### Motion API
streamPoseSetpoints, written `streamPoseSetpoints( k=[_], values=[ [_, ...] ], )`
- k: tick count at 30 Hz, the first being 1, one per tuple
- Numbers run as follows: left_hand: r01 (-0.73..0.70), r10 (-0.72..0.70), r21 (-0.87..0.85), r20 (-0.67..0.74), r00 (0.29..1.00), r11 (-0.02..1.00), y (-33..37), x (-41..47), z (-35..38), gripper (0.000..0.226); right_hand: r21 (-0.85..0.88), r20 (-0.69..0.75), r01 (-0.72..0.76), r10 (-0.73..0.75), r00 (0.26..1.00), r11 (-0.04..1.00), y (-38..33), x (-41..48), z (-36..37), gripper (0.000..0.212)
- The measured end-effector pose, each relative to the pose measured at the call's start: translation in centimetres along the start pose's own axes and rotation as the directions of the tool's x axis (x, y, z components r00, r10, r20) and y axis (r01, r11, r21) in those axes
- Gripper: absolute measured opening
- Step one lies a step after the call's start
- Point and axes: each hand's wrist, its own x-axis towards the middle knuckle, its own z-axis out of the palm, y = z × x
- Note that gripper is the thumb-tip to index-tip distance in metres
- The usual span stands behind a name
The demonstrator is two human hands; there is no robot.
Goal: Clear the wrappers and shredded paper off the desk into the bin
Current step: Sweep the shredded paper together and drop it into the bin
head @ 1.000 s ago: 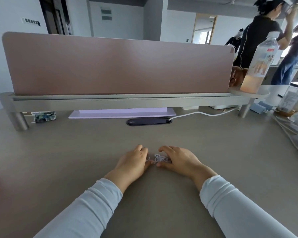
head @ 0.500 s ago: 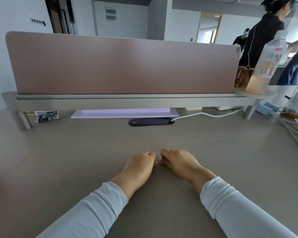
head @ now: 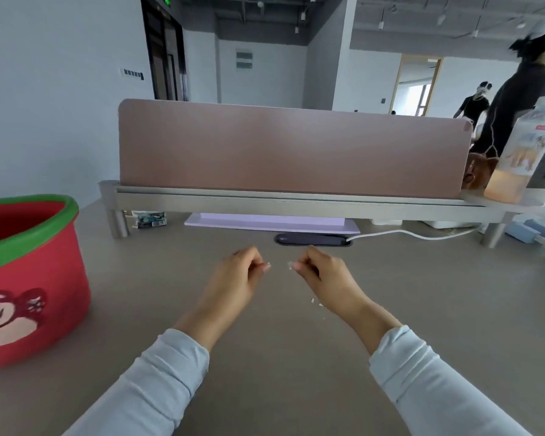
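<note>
My left hand (head: pixel 236 278) and my right hand (head: pixel 324 275) are lifted a little above the grey desk (head: pixel 280 366), a short gap between them. Both have curled fingers pinched together. A white scrap of shredded paper (head: pixel 290 265) shows at my right fingertips; whatever else the hands hold is hidden inside them. A few tiny white paper bits (head: pixel 312 299) lie on the desk under my right wrist. The red bin (head: pixel 44 265), with a green rim and a bear picture, stands on the desk at the far left.
A pink divider panel (head: pixel 293 152) stands on a metal shelf (head: pixel 296 204) across the back. On the shelf's right end is a plastic bottle (head: pixel 519 158). Under the shelf lie a small printed packet (head: pixel 148 219), a black cable port (head: pixel 312 239) and a white cable (head: pixel 416 235). People stand at the back right.
The loose pile of shredded paper that lay between my hands is gone from the desk. My hands closed over it, lifted and moved apart. The view turned left, bringing the red bin in.
</note>
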Motion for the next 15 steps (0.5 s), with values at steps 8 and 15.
streamPoseSetpoints(
  k=[8, 15],
  values=[
    [0.035, 0.057, 0.303, -0.288, 0.956, 0.952, -0.2, 0.1, -17.3, 0.016, 0.156, -0.026, 0.317, -0.316, 0.948, 0.936, -13.8, 6.4, 6.0, 0.031],
    [0.287, -0.173, 0.380, -0.306, 0.936, 0.880, -4.6, -1.4, -28.4, 0.017, 0.257, 0.006, 0.477, -0.495, 0.869, 0.840, -25.4, 10.2, 12.7, 0.021]
  ],
)
